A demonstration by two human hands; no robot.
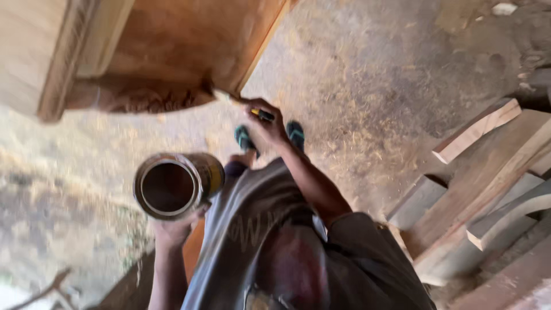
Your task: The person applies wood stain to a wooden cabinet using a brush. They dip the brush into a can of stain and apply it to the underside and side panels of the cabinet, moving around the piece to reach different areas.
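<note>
Closest to the camera, bottom middle of the frame, is the person's own body in a grey shirt [258, 229], looking straight down. Lower left, the left hand [172, 229] is wrapped around the bottom of an open metal can [175, 185], fingers curled under it, mouth tilted up toward the camera. The inside looks dark brown; can't tell how full it is.

A bit further out, centre of the frame, the right hand [268, 123] is closed around a paintbrush [241, 103] with a dark and yellow handle. The bristle end points up-left and sits right at the lower edge of a carved wooden furniture piece [166, 51] filling the upper left. The wood there looks reddish brown, while the panel at the far left is paler.

Just below the right hand you can see two feet in teal flip-flops [270, 136] on the dusty ground [373, 74], which has sawdust scattered all over it. Over on the right side there's a stack of rough timber offcuts [488, 172], some straight, one curved.
</note>
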